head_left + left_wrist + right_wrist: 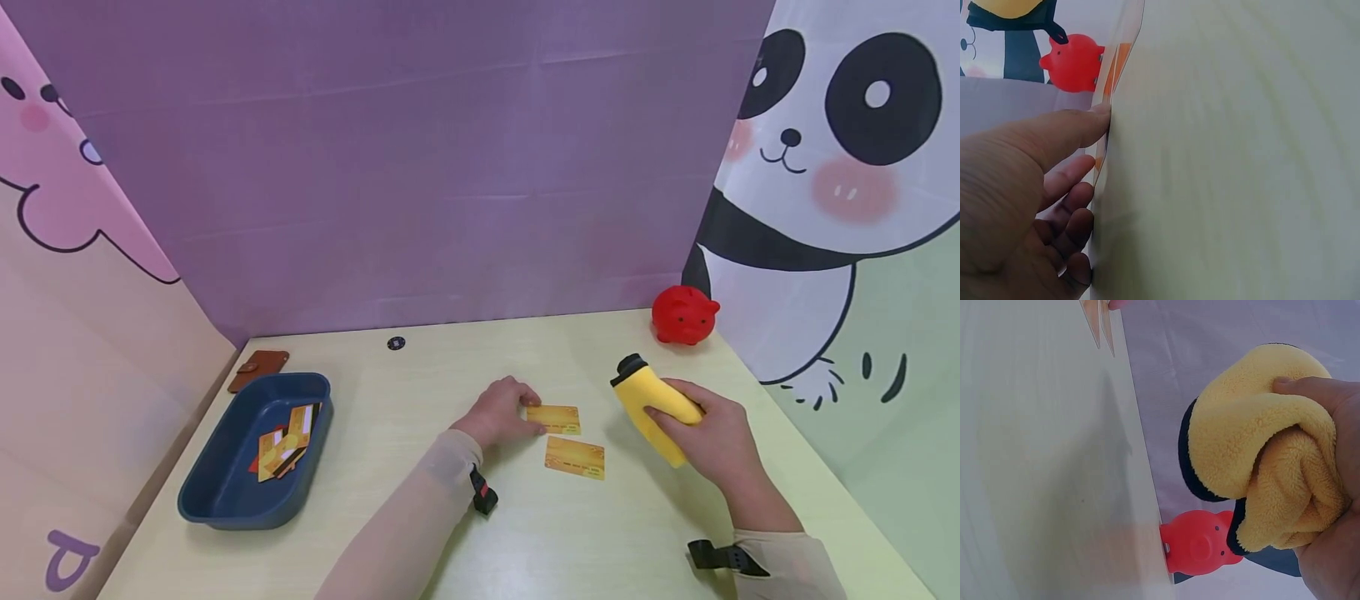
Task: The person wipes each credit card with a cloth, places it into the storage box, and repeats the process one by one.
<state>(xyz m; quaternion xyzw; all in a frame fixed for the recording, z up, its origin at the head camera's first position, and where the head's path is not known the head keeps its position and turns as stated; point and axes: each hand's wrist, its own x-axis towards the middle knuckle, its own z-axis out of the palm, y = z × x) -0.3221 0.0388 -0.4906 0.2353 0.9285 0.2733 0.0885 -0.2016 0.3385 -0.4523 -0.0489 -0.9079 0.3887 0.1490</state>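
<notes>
My left hand (497,414) is at the left end of a gold bank card (561,418) lying flat on the table. Its thumb and index finger hold that card by its edges; the left wrist view shows the thumb tip against it. Just in front lies a second gold bank card (574,458), apart from the fingers. My right hand (723,433) grips a folded yellow cleaning cloth (660,408) with black edging above the table. In the right wrist view the thumb presses on the plush cloth (1235,431), which bunches into the palm.
A blue basin (197,492) at the left holds several cards (300,425). Behind it lies a brown leather wallet (262,364). A small black disc (396,342) is near the back edge, and a red piggy bank (684,315) stands at the back right corner.
</notes>
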